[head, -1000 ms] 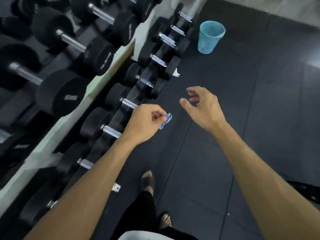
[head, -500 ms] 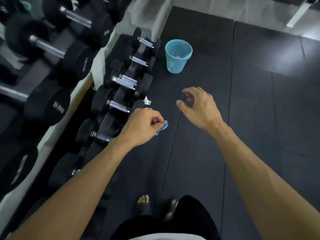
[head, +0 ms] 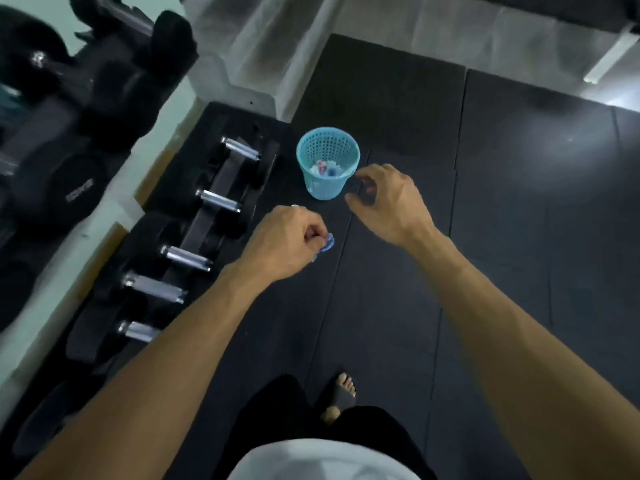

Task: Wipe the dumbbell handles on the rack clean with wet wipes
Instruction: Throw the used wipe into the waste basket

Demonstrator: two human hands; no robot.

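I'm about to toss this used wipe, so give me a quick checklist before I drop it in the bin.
1. Wipe held: ok, pinched in the left hand.
2. Right hand free: ok, holds nothing.
3. Bin upright, open: ok.
4. Room in bin: ok, some waste at the bottom only.
5. Wipe over bin: not ok, it is short of the rim.
6. Floor mat between wipe and bin clear: ok.

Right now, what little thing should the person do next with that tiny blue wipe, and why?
Probably carry the crumpled blue wet wipe, pinched in the left hand, forward over the light blue plastic mesh bin and drop it. The bin sits just ahead on the black floor mat and already holds scraps; the right hand holds nothing.
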